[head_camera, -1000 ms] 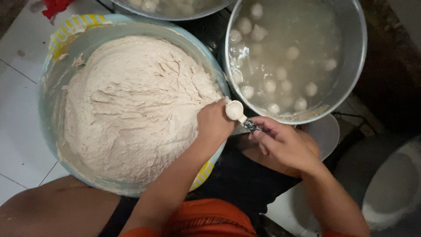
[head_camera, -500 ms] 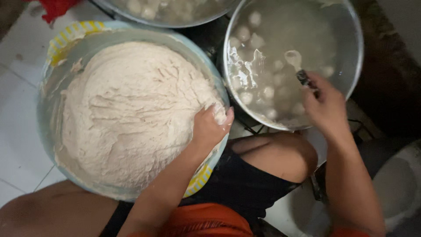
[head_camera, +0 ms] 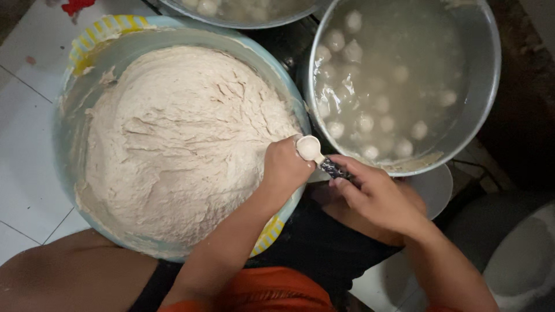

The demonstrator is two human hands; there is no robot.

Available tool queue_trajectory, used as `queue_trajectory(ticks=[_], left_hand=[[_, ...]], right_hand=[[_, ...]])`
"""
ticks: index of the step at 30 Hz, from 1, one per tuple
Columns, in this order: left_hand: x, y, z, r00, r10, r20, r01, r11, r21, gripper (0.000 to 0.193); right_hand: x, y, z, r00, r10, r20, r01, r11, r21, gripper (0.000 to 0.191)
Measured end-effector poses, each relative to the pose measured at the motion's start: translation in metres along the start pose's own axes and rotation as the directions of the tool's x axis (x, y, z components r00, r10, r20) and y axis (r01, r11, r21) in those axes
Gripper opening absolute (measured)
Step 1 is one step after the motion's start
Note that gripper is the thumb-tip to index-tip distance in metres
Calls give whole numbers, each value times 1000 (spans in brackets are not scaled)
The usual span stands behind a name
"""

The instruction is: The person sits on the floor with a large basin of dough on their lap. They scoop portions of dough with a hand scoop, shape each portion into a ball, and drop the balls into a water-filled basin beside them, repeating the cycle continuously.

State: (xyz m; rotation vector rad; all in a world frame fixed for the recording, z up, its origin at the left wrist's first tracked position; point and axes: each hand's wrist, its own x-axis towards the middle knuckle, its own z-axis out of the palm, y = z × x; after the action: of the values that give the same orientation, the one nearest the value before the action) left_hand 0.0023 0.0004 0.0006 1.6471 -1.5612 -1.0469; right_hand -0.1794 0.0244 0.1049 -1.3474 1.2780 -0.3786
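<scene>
A large light-blue basin (head_camera: 78,86) with a yellow-striped rim holds a mound of pale paste (head_camera: 179,144). My left hand (head_camera: 284,167) is closed into a fist at the paste's right edge, squeezing some of it. My right hand (head_camera: 376,193) holds a dark-handled spoon (head_camera: 312,151), whose pale bowl touches the top of my left fist. To the right stands a metal pot (head_camera: 485,86) of cloudy water with several white balls (head_camera: 364,122) floating in it.
A second metal pot (head_camera: 243,14) with balls shows at the top edge. White floor tiles (head_camera: 23,144) lie on the left, with a red object (head_camera: 78,6) at the top left. My knees and orange clothing fill the bottom; a grey round object (head_camera: 520,260) sits at the lower right.
My right hand has come back from over the water pot, bringing the spoon to my left fist. My left hand has stayed at the paste's edge.
</scene>
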Motion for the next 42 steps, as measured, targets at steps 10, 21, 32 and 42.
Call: queue_trajectory(ticks=[10,21,32,42], left_hand=[[-3,5,-14,998,-3,-66,21,960,278,53],[-6,-22,10,972,77,-220,-84,996,-22,31],[-1,-11,5,995,-8,-103,-1,996,-88,18],[-2,-2,-12,996,8,-90,14,969,246,46]], right_hand=[[46,20,-61,943,106,-314,-137,988,-77,55],[26,-5,-56,918,252,-306,-304,944,-132,42],[5,-15,2,1000,-13,-14,10,968,-251,46],[47,3,-46,966,179,-186,-163,982,98,53]])
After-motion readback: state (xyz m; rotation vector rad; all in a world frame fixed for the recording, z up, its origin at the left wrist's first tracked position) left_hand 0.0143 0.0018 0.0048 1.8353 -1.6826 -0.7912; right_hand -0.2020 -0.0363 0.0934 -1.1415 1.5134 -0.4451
